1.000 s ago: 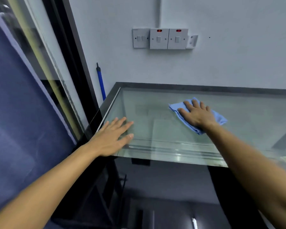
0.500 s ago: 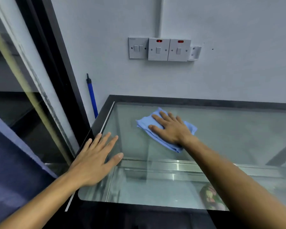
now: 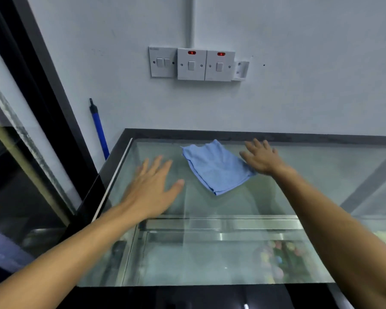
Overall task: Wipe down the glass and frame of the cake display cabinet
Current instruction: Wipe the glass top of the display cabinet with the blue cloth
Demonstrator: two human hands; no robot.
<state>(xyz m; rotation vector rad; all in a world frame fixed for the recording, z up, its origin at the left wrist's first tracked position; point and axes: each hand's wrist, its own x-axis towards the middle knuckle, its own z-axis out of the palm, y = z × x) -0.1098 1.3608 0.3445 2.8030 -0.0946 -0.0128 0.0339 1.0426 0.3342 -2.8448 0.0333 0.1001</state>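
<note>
Blue cloth (image 3: pixel 216 167) lies folded (slightly rumpled) on the cabinet's glass top (image 3: pixel 243 204).

I see the cabinet's top pane (image 3: pixel 243 206): clear glass, smooth, glossy, faint reflections. Its frame (image 3: pixel 232 133) looks dark and matt along the back edge. Cloth (image 3: pixel 216 167) is soft light-blue fabric, matt, slightly wrinkled. Inner rails (image 3: pixel 221 224) read as brushed metal with a dull shine. Wall (image 3: pixel 299 97) is matt white paint. Switch plates (image 3: pixel 192 64) are smooth white plastic. Pole (image 3: pixel 99 132) is blue, slightly glossy.
</note>
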